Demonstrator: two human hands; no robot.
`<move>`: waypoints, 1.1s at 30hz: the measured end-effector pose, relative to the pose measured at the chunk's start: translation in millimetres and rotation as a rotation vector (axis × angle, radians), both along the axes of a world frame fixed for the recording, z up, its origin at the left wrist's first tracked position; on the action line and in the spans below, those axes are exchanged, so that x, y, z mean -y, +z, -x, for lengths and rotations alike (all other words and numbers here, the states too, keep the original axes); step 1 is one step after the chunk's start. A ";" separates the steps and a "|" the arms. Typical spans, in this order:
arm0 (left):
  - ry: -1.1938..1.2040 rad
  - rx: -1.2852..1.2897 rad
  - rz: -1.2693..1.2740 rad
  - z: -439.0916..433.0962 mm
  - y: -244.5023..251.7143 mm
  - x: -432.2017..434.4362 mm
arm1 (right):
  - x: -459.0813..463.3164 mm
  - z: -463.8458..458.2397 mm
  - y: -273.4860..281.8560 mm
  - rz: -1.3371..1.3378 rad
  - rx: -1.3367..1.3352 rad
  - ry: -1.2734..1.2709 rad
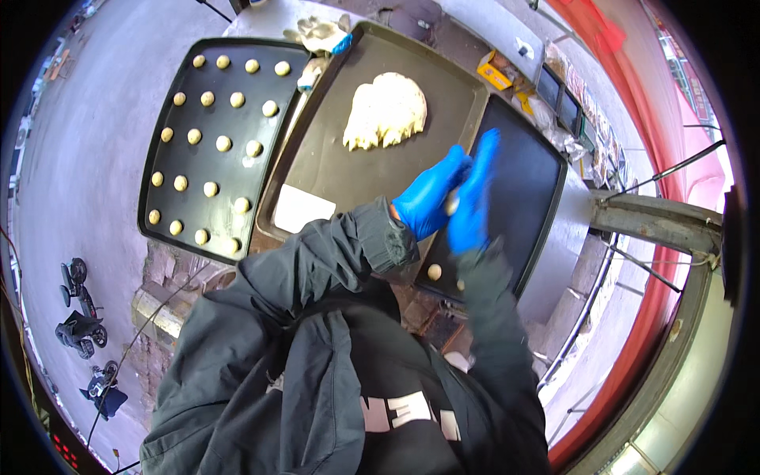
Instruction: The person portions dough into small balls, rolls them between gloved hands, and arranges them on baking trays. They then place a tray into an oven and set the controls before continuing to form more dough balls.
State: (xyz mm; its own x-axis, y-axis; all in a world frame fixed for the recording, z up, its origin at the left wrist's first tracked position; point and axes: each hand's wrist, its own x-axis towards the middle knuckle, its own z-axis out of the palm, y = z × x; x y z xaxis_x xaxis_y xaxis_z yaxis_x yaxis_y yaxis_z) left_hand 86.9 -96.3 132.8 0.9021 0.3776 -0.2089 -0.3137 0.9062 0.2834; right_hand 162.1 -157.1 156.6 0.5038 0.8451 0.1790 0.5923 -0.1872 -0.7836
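My left hand and my right hand, both in blue gloves, are pressed palm to palm with a small dough ball between them. Motion blurs the right hand. Both are over the border between the middle tray and the dark right tray. A large pale lump of dough with a ragged near edge rests in the middle tray. Near the right tray's front edge lies another dough ball; one more beside it is partly covered by my right sleeve.
Several dough balls in rows fill the left tray. A white rectangular scraper lies at the middle tray's near left corner. Work gloves sit at the back, between trays. A yellow box and plastic bags border the far right.
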 end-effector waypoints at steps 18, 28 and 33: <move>-0.103 -0.170 -0.071 72.4 -32.6 -52.8 | 129.4 -95.7 -121.5 0.387 -1.131 -0.042; -0.052 -0.412 0.028 120.8 -114.8 -51.9 | 176.4 -85.1 -196.9 0.569 -0.226 -0.253; -0.051 -0.451 0.060 139.4 -143.8 -50.9 | 173.7 -71.8 -199.3 0.489 0.243 -0.097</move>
